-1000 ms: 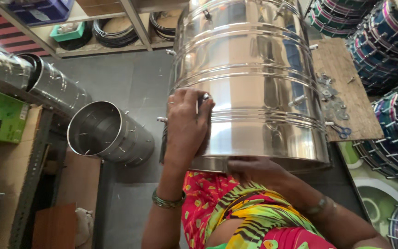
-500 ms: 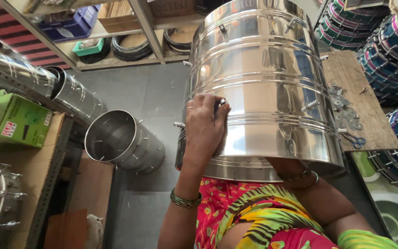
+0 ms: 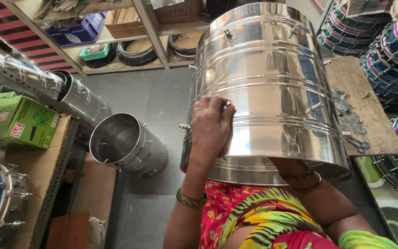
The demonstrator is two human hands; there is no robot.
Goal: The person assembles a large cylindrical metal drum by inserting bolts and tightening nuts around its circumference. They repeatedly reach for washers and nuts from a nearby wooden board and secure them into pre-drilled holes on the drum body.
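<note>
smaller steel shell [image 3: 127,145], green box [image 3: 17,124], wooden board [image 3: 362,113]

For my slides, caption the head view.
Left hand pressed on a steel drum shell; right arm reaching inside it.

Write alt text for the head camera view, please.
A person's left hand presses flat on a large shiny steel drum shell resting on their lap, while the right arm reaches inside it from below. A smaller steel shell lies on the grey floor nearby.
</note>
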